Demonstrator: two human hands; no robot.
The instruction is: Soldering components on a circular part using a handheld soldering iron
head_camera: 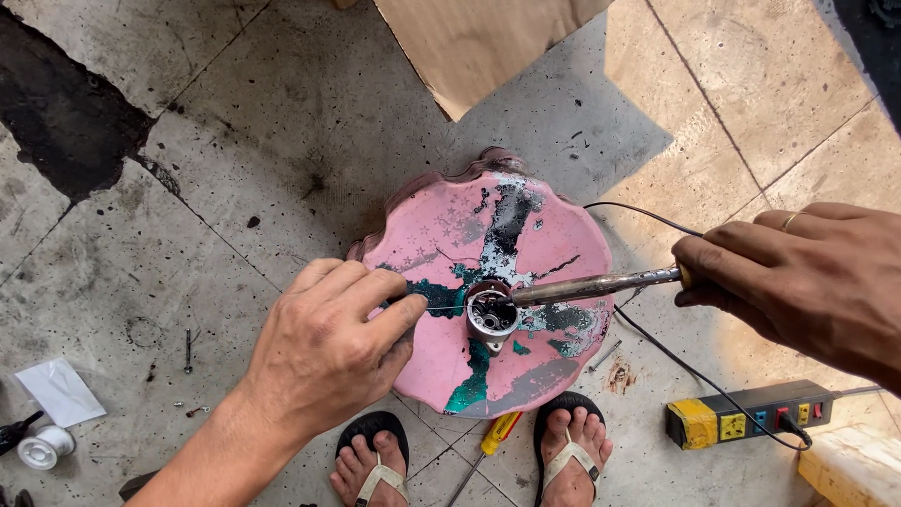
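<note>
R hand fingers grip soldering iron, lying horiz., tip left at socket; L hand fingers pinch wire.

I count one pink stool at centre, one small metal part on it, one soldering iron at three o'clock, one power strip at four, one screwdriver at six, one solder spool at eight, one cardboard sheet at twelve.

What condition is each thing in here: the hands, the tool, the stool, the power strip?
Left hand: pinching thin solder wire.
Right hand: gripping soldering iron, tip at the small metal part.
Pink stool: paint badly worn.
Power strip: one black cord plugged in.
Screwdriver: lying on floor.
</note>
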